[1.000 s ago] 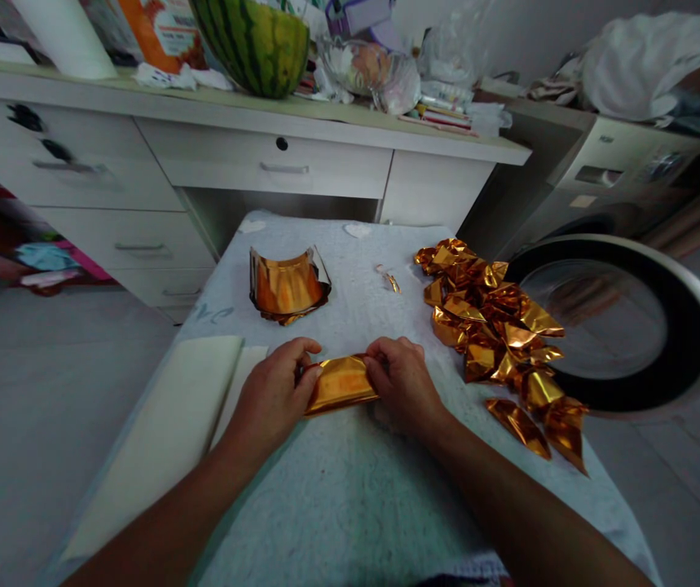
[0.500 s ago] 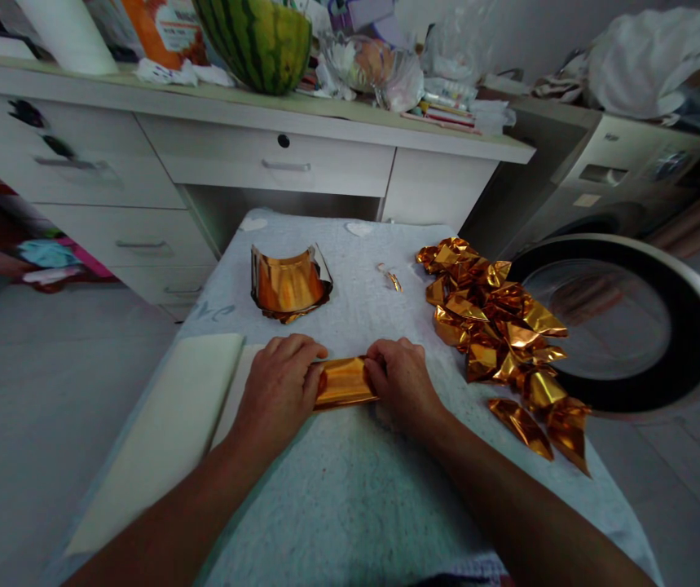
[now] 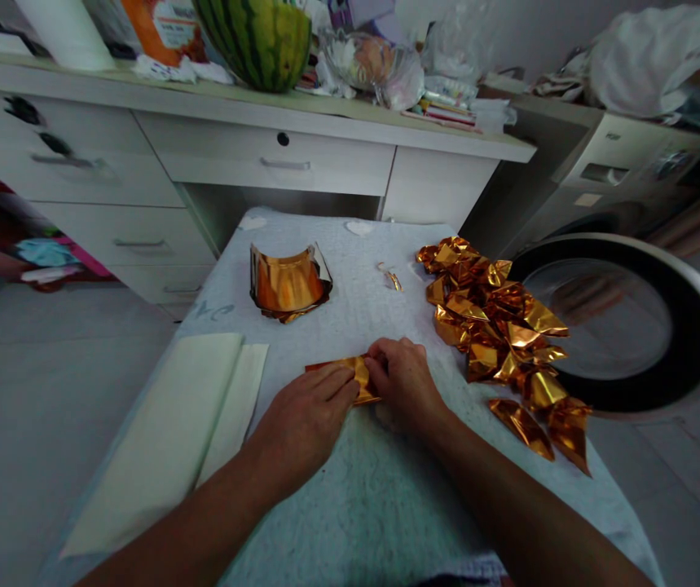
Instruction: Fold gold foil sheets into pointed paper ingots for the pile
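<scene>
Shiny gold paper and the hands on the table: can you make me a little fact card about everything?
Left hand: the left hand lies over the gold strip
Right hand: the right hand pinches its right end
Right side: heap of crinkly gold pieces
Left side: pale folded sheets
Beyond the hands: curved gold sheets, small gold scrap
Counter: cut watermelon
Washing machine: door open

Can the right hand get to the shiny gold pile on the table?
Probably yes. The right hand is close to the gold pile, with nothing standing between them, though it would likely have to let go of the gold sheet first.
</scene>
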Tool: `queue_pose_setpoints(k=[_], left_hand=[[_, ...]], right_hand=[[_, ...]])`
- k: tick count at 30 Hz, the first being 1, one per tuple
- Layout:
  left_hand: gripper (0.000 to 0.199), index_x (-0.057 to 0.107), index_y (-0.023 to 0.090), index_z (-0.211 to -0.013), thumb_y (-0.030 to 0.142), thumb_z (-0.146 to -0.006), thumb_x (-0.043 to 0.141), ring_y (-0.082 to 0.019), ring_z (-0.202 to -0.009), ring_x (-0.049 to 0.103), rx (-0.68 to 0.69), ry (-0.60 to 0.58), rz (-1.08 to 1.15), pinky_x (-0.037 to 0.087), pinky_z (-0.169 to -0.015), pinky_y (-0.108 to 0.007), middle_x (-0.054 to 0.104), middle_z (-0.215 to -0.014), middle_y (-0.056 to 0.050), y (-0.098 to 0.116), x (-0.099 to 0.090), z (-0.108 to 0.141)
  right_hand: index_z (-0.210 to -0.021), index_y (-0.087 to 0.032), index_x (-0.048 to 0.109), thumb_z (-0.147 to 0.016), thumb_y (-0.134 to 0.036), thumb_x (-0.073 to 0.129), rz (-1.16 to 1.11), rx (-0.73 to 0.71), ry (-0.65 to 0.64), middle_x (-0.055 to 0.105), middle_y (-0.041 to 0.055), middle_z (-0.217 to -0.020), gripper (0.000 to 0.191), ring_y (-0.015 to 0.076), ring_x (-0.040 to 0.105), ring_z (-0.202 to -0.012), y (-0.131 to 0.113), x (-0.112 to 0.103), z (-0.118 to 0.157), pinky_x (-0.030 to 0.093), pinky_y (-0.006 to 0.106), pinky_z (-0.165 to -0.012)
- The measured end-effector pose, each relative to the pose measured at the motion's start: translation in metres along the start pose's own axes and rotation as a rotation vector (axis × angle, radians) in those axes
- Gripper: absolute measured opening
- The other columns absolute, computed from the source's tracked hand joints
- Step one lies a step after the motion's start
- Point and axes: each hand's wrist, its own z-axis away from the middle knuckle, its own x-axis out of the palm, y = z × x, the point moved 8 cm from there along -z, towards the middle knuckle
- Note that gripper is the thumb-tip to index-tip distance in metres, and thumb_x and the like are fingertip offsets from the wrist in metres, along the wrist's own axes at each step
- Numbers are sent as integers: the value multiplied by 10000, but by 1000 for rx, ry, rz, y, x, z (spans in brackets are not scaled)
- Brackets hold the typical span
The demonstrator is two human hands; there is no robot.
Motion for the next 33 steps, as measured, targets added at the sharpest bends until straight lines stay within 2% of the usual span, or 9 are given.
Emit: queue_pose_setpoints(k=[10,17,27,33], left_hand=[[301,625,151,-1126,115,-966,373,-227,-1133,625,-22,-18,12,533,-973,-427,677,-1195,-107,1,-2,-1],[317,613,125,-1196,96,-951,413,-248,-1195,599,-25,-23,1,515,-1011,-441,655,-1266,-123,0,5,2],[346,588,162,-1265,166,-983,387,-222,-1287,539,-78,-2,83,474,-1064,-435,593,-1374,-120,-7,12,5],[363,581,129,-1285,147,-971,399,-251,-1292,532,-92,-51,64,458,-1078,-444,582,-1384,-135,-7,19,6]], right_hand=[[-733,-192,636,-855,-194,596,40,19,15,658,12,-698,128,181,505,-748,5,0,-1,261,319,-734],[-744,-192,646,-861,-199,594,36,34,6,657,16,-697,128,190,505,-770,6,0,-2,254,322,-736],[-765,-188,654,-862,-178,585,42,38,-5,666,24,-718,120,198,518,-789,5,0,-2,263,319,-740],[-751,-194,645,-874,-195,571,36,28,-2,669,17,-710,143,191,520,-774,6,1,-3,265,322,-749]])
